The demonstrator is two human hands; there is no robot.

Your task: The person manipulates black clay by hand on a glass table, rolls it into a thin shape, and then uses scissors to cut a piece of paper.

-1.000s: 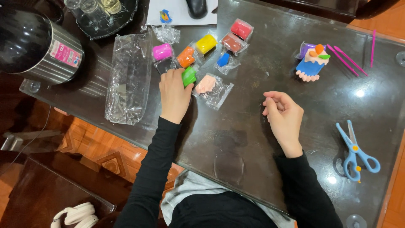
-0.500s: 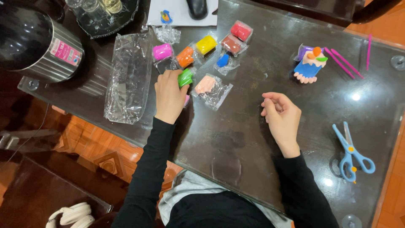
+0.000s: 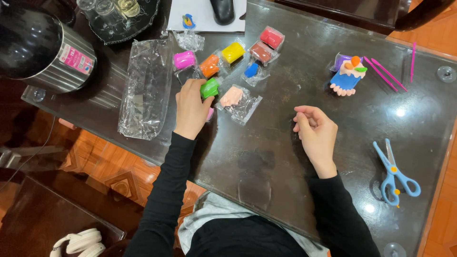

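Seen from above, the right hand rests loosely curled and empty on the glass table. Beyond it, the left hand pinches green clay beside the peach piece; lift it straight, sparing the wrappers. Its fingertips hide the hold.

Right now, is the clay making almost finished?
One small clay figure already stands finished near the pink tools. The left hand grips the green clay; the right hand rests curled. The other coloured pieces, like the yellow clay, lie in wrappers.
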